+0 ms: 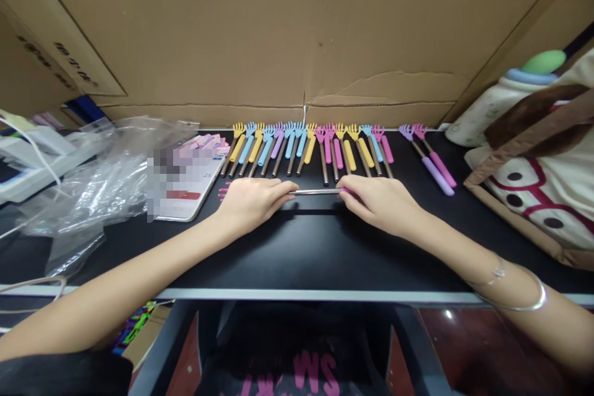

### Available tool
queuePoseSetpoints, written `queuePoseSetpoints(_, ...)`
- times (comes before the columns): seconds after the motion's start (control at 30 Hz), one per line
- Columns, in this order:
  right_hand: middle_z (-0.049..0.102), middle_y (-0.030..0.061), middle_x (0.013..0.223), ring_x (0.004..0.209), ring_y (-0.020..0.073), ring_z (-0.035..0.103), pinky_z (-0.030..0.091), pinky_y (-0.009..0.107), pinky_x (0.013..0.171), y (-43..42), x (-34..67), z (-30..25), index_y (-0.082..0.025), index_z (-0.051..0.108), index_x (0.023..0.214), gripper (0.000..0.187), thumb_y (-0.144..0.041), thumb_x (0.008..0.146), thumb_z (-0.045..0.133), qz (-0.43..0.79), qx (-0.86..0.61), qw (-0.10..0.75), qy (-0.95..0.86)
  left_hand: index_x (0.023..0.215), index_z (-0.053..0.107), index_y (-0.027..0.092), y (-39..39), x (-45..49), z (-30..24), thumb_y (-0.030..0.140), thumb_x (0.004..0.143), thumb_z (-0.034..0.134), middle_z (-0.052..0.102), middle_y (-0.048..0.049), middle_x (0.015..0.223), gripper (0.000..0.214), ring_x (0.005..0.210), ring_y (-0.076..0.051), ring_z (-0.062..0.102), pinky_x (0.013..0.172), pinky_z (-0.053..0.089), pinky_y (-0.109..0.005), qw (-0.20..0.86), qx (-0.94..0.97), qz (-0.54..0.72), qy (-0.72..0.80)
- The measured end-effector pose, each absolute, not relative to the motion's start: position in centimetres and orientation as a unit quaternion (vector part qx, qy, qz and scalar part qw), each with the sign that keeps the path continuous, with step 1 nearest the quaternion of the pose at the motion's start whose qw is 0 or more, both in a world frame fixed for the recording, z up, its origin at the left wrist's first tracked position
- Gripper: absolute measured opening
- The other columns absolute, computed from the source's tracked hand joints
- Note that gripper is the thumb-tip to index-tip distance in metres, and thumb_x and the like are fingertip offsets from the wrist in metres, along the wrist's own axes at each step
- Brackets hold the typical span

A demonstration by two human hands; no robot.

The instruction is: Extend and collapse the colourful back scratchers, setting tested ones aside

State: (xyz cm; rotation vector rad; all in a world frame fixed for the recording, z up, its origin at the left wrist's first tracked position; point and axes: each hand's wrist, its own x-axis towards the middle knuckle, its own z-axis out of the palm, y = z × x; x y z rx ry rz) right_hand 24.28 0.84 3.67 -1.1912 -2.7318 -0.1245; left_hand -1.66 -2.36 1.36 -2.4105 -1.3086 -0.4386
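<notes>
A pink telescopic back scratcher (316, 192) lies crosswise just above the black table (301, 253), held at both ends. My left hand (253, 200) is closed over the claw end, whose pink tines stick out at the left. My right hand (378, 201) is closed on the pink grip end. The bare metal rod shows between the two hands. Behind them runs a row of several scratchers (306, 147) in yellow, blue, purple and pink, claws pointing to the cardboard wall.
Two more scratchers (429, 158) lie apart at the right. A cloth bag (542, 179) and a bottle (501, 99) stand at far right. Crumpled clear plastic bags (102, 179) and a white device (185, 182) lie at left. A cardboard wall (297, 31) closes the back.
</notes>
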Motion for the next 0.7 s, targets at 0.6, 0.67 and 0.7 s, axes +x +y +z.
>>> queuePoseSetpoints(0.6, 0.073, 0.0005, 0.081, 0.062, 0.0130, 0.063, 0.026, 0.025, 0.048, 0.64, 24.46, 3.10, -0.023, 0.064, 0.093, 0.033, -0.039, 0.096, 0.035, -0.136, -0.348, 0.140, -0.917, 0.102, 0.062, 0.025, -2.51, -1.84, 1.47, 0.043, 0.099, 0.029, 0.071, -0.0003, 0.083, 0.038, 0.066, -0.012, 0.063, 0.047, 0.031, -0.021, 0.168, -0.861, -0.171, -0.449)
queuePoseSetpoints(0.67, 0.073, 0.0003, 0.082, 0.062, 0.0128, 0.063, 0.026, 0.025, 0.048, 0.60, 24.53, 3.17, -0.023, 0.065, 0.094, 0.032, -0.039, 0.096, 0.036, -0.141, -0.344, 0.145, -0.917, 0.104, 0.062, 0.025, -2.52, -1.85, 1.52, 0.042, 0.099, 0.029, 0.072, -0.0003, 0.085, 0.037, 0.066, -0.012, 0.064, 0.048, 0.033, -0.021, 0.153, -0.865, -0.169, -0.447)
queuePoseSetpoints(0.7, 0.073, 0.0002, 0.081, 0.061, 0.0127, 0.063, 0.025, 0.025, 0.048, 0.57, 24.56, 3.24, -0.023, 0.065, 0.094, 0.032, -0.039, 0.095, 0.037, -0.143, -0.343, 0.145, -0.917, 0.104, 0.062, 0.025, -2.54, -1.86, 1.55, 0.042, 0.099, 0.030, 0.072, -0.0003, 0.085, 0.037, 0.067, -0.013, 0.065, 0.048, 0.033, -0.021, 0.145, -0.866, -0.167, -0.448)
